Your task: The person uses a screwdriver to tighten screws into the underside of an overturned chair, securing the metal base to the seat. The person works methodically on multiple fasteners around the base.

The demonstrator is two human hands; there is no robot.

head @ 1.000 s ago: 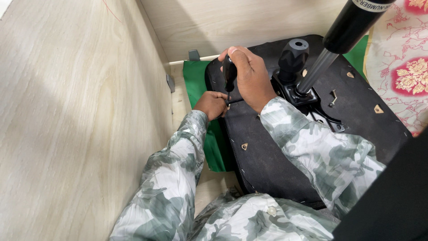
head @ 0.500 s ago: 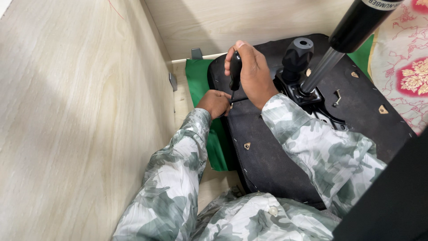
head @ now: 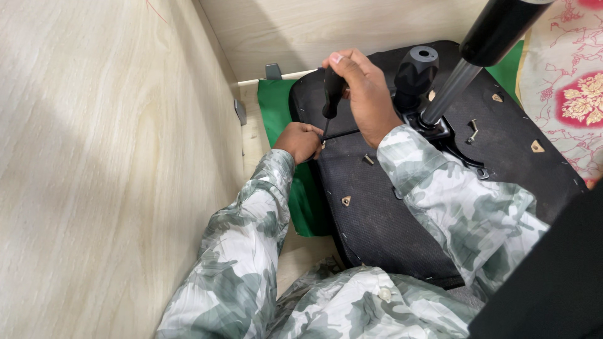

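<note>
Looking down at an upturned chair seat [head: 389, 220], black fabric underside facing up, lying on a green cloth [head: 276, 107] on the floor beside a pale wooden panel [head: 94, 157]. No packages or labels anywhere, the closest thing to markings are small triangular metal tabs [head: 346, 201] dotted around the seat.

The right hand [head: 364, 94] is wrapped tight round the black handle of a screwdriver [head: 331, 94], fingers fully closed on it, shaft pointing down toward the seat's left edge. The left hand [head: 300, 141] is curled up just below, pinching at the tip of the tool right at the edge of the seat; what exactly sits between those fingers is too small to tell, maybe nothing but the shaft itself.

Just right of the right hand there's a chunky black knob [head: 414, 72] and a metal post with a black sleeve [head: 477, 50] rising from a bracket [head: 452, 141], which crowds that side. Loose screws lie on the fabric, one [head: 369, 159] near the wrist, another pair [head: 473, 130] past the bracket. A floral cloth [head: 571, 94] sits off to the right.
</note>
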